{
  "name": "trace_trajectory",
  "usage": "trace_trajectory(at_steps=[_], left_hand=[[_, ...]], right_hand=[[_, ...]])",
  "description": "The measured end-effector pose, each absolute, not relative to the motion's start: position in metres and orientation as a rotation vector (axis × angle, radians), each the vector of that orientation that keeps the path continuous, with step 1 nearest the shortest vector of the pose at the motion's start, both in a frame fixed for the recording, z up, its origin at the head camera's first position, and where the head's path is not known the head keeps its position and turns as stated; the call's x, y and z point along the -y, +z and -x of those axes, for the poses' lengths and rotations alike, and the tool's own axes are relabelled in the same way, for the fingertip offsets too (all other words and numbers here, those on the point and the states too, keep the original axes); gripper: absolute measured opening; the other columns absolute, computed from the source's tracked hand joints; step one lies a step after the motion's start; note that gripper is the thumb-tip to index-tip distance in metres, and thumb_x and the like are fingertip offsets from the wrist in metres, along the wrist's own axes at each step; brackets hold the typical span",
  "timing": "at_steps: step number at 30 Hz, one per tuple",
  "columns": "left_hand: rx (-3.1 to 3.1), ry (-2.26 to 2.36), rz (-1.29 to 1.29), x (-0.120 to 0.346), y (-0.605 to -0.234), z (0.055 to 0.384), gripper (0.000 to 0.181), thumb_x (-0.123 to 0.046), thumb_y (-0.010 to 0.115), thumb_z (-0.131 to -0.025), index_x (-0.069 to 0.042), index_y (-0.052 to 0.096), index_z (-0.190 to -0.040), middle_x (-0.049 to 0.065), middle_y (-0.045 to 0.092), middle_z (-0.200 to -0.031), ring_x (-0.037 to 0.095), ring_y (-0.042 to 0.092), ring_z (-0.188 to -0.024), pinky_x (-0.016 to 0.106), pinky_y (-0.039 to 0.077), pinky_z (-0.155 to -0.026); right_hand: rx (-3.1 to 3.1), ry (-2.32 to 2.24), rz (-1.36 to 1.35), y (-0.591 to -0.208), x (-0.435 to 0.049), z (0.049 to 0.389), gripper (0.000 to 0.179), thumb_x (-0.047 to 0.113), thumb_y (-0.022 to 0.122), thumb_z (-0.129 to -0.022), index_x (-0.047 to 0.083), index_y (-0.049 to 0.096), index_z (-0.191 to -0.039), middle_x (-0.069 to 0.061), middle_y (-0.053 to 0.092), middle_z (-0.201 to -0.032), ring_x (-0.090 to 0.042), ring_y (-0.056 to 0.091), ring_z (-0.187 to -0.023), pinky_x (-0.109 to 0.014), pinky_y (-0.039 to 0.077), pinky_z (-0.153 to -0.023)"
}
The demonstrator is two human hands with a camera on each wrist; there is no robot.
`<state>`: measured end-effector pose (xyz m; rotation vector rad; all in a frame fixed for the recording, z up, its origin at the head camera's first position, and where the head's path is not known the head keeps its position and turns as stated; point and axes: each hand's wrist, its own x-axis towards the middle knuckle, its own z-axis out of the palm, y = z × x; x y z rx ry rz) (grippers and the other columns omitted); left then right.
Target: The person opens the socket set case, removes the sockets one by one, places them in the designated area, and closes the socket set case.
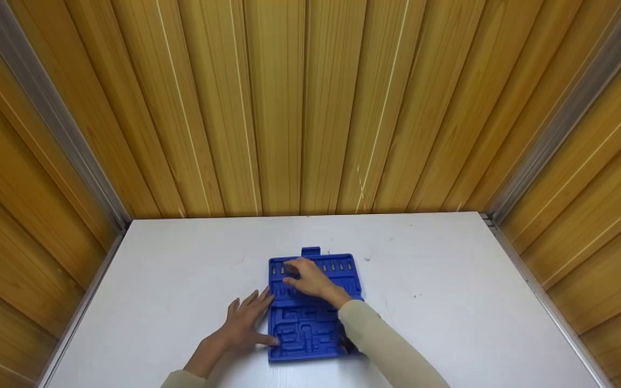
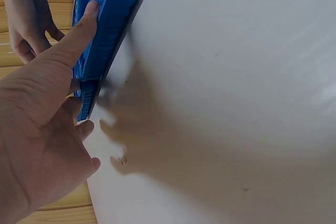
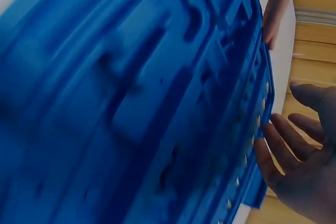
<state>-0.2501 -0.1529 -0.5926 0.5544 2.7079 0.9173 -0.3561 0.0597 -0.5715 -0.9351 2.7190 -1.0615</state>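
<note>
**Both hands on an open blue tool case**

Nearest the viewer, two arms in pale beige sleeves [image 1: 383, 345] come in from the near edge of the white desk [image 1: 170, 280]. Between them, in the middle of the desk, lies an open blue plastic tool case [image 1: 305, 328] with its moulded insert facing up; the near half shows shaped recesses, and the right wrist view shows these recesses close up as ridges and pockets.

At the case's left side, the left hand [image 1: 246, 320] rests flat on the desk with its fingers spread and fairly straight, gripping nothing. Its thumb lies against the case's near left edge, and the left wrist view shows a straight finger [image 2: 79, 30] pressed along that blue rim.

Farther on, the right hand [image 1: 308, 280] reaches across the far half of the case, palm down, fingers loosely bent over the left part of a row of small metal bits [image 1: 340, 266] set in slots. Whether the fingertips pinch a bit cannot be told. A small blue latch tab [image 1: 310, 251] sticks out from the far edge.

Beyond the desk, wooden panel walls [image 1: 310, 108] rise on the far side, left and right.
</note>
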Motion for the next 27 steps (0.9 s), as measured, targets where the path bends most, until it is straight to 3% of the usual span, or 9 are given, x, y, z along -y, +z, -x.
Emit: trace_trajectory(at_steps=[5,14,27], left_hand=[[-2.703,0.929,-0.543,0.153,-0.594,0.250,0.109,-0.048,0.089,-0.072,-0.001,0.038,-0.156,0.018,0.026,-0.169,0.049,0.021,-0.154,0.078,0.008,-0.118],[-2.696,0.937,-0.561,0.153,-0.591,0.253,0.110,-0.043,0.092,-0.069,0.002,0.039,-0.154,0.021,0.027,-0.167,0.051,0.022,-0.153,0.079,0.011,-0.117],[-2.708,0.943,-0.600,0.155,-0.593,0.253,0.109,-0.043,0.092,-0.071,0.003,0.038,-0.154,0.023,0.027,-0.167,0.052,0.024,-0.152,0.080,0.013,-0.115]], right_hand=[[-2.884,-1.113,0.779,-0.594,-0.035,0.361,0.034,0.012,0.069,-0.095,-0.011,0.067,-0.120,-0.019,0.065,-0.101,-0.033,0.058,-0.096,-0.046,0.050,-0.086],[-3.054,-0.981,0.583,-0.599,-0.020,0.364,0.028,0.022,0.074,-0.092,0.003,0.074,-0.113,-0.014,0.067,-0.099,-0.030,0.058,-0.093,-0.047,0.051,-0.081],[-2.902,-1.044,0.346,-0.590,-0.010,0.363,0.025,0.020,0.071,-0.094,0.012,0.070,-0.117,-0.018,0.062,-0.120,-0.034,0.049,-0.108,-0.051,0.038,-0.089]])
